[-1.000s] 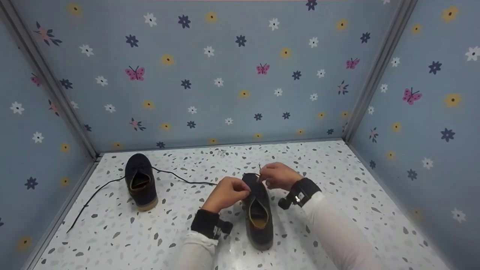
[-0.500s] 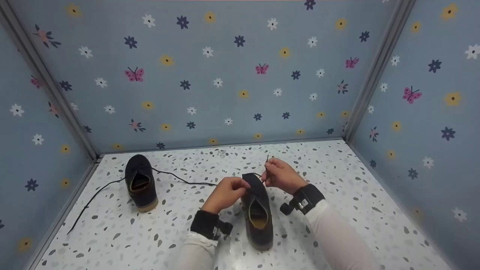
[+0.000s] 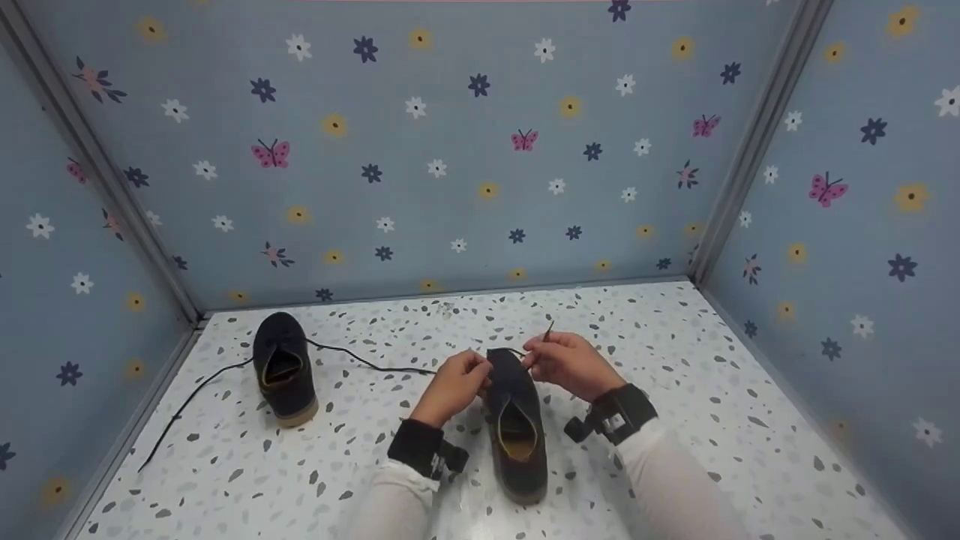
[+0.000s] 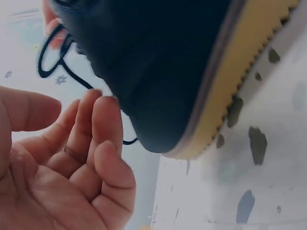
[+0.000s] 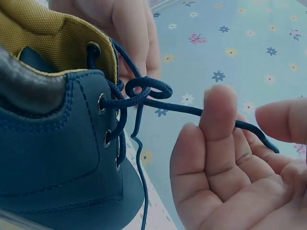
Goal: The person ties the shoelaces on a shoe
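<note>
A dark blue shoe [image 3: 523,474] with a yellow lining stands upright before me, toe pointing away. At its left side near the toe is my left hand [image 3: 453,388]; in the left wrist view its thumb is apart from the bent fingers [image 4: 106,120], whose tips are right at the lacing. My right hand [image 3: 576,366], on the shoe's other side, holds a blue shoelace [image 5: 175,108]. That lace runs behind the forefinger, its loose end hanging beside the thumb. A loose loop of lace [image 5: 163,87] sits over the eyelets, and another strand hangs down the front.
A second dark shoe [image 3: 294,397] stands to the left, its laces [image 3: 360,358] spread out to both sides on the speckled white tabletop [image 3: 360,465]. Blue flowered panels [image 3: 450,217] rise at the back and both sides.
My right hand has drawn away from the shoe to the right, carrying the lace end. My left hand has shifted slightly left, off the top of the shoe.
</note>
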Demonstrator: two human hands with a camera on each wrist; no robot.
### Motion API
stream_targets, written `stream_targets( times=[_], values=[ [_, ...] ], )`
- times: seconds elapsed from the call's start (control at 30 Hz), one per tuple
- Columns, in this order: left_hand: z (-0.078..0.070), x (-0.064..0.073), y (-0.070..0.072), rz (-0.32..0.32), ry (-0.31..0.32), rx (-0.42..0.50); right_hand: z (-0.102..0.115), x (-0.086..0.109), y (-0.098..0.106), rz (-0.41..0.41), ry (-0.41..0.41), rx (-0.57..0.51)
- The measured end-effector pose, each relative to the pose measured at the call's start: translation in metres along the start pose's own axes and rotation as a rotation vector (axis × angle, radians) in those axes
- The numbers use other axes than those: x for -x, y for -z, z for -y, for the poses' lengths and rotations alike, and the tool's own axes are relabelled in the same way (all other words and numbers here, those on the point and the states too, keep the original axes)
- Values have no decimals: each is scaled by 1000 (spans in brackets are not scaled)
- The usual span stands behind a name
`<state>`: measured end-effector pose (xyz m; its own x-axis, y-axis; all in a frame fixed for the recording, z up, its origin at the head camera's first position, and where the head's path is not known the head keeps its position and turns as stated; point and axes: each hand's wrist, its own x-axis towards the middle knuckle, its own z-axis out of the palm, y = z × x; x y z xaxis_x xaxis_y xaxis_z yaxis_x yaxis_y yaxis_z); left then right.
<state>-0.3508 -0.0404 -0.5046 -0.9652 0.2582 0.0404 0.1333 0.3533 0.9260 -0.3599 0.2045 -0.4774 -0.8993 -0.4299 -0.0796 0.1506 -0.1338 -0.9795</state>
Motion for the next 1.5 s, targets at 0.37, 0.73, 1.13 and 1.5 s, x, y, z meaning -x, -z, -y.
stream_targets(
  times=[0.37, 0.73, 1.13, 1.5],
  values=[
    [-10, -30, 5, 8, 190, -291, -7, 12, 6, 35, 63, 39],
    [-13, -42, -10, 73, 111, -372, -20, 15, 0, 6, 63, 76],
    [-13, -8, 17, 2, 26, 132, -16, 19, 0, -37, 101, 169],
    [-8, 18, 28, -76, 0, 392, -13, 24, -1, -71, 193, 193]
  ],
)
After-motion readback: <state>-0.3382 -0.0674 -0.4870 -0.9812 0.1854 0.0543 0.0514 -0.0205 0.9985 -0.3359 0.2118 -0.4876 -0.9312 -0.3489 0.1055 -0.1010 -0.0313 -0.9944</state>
